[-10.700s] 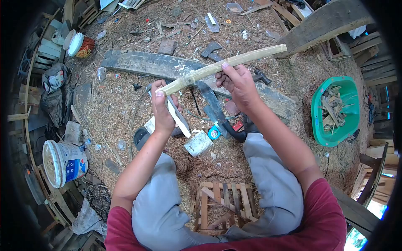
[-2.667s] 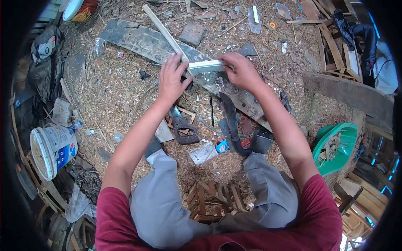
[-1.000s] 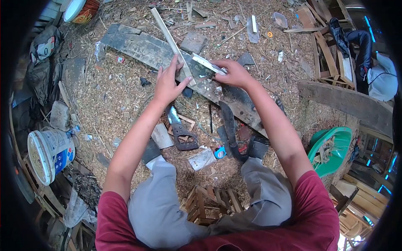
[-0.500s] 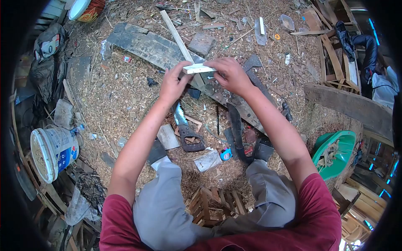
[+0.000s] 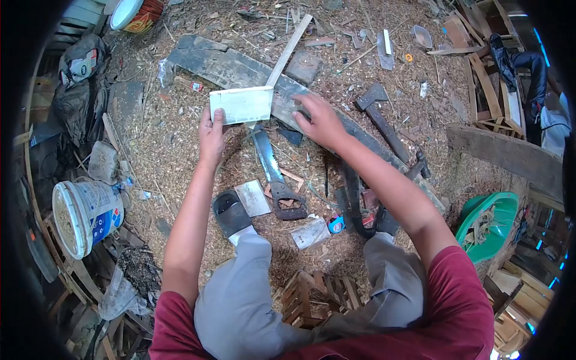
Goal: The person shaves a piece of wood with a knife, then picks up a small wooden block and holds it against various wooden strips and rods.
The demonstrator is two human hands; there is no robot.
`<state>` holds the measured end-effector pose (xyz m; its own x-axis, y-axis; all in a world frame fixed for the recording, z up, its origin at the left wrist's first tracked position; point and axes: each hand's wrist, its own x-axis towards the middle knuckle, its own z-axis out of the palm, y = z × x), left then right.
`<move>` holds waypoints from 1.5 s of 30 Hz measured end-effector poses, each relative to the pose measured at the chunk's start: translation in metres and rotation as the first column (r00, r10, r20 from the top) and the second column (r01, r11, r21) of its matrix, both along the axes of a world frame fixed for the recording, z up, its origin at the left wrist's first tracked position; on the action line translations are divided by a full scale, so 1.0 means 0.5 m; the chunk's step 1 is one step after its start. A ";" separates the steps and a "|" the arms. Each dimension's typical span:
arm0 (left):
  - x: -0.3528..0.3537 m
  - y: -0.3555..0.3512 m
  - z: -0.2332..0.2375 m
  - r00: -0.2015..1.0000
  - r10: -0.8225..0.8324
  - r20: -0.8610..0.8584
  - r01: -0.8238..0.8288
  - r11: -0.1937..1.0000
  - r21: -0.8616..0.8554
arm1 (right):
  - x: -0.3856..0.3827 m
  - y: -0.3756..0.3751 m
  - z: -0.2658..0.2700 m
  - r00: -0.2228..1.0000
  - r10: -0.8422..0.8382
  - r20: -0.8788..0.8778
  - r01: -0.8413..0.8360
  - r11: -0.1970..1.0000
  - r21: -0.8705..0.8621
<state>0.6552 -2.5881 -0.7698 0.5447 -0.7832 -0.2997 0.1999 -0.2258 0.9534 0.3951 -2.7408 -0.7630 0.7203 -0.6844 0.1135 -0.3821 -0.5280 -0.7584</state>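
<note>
My left hand (image 5: 211, 139) grips the lower left edge of a white rectangular board (image 5: 241, 106), thumb on its face and fingers behind. From the board's upper right corner a narrow wooden strip (image 5: 290, 50) slants up and away; the joint itself is not clear. To the right, my right hand (image 5: 322, 121) is off the board, its fingers apart and nothing in them, above a long weathered plank (image 5: 225, 67). Below the board lies a handsaw (image 5: 266, 153), blade pointing away from me. A hatchet (image 5: 383, 121) rests on the ground beyond my right hand.
A hammer (image 5: 422, 165) lies near my right forearm. A blue tape measure (image 5: 336, 225) sits between my feet. On the left stands a white bucket (image 5: 72, 219), on the right a green basin (image 5: 510, 210) holding scraps. Wood shavings (image 5: 174, 144) cover the ground.
My right hand has let go of the board and moved off right. The left hand has shifted left, turning the board's broad face towards me; the strip has swung to the right.
</note>
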 end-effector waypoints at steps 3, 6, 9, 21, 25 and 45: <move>-0.019 0.003 0.013 0.992 0.008 -0.126 -0.016 0.998 -0.062 | 0.023 0.026 0.015 0.998 -0.065 0.016 0.057 0.954 0.293; -0.037 -0.004 0.025 0.983 0.007 -0.184 -0.027 0.994 -0.107 | 0.043 0.038 -0.008 0.993 -0.117 -0.035 0.121 0.918 0.378; -0.028 -0.005 0.032 0.980 -0.012 -0.197 -0.011 0.993 -0.116 | 0.071 0.046 -0.051 0.982 -0.187 -0.006 0.127 0.645 0.754; 0.043 0.043 0.056 0.926 -0.007 -0.378 -0.063 0.983 -0.174 | 0.120 0.078 -0.036 0.950 -0.312 0.032 -0.075 -0.127 0.989; 0.025 0.043 0.063 0.914 -0.040 -0.403 -0.015 0.991 -0.133 | 0.095 0.073 -0.004 0.946 -0.310 -0.096 0.092 -0.028 0.995; -0.199 0.030 0.120 0.797 -0.589 -0.136 0.587 0.701 0.405 | -0.253 0.095 0.043 0.912 -0.242 -0.333 0.407 0.422 0.810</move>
<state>0.5555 -2.5728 -0.7098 0.0174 -0.7492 -0.6622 -0.1096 -0.6597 0.7435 0.2684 -2.6932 -0.7414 0.3715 -0.5623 -0.7388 -0.5216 0.5319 -0.6671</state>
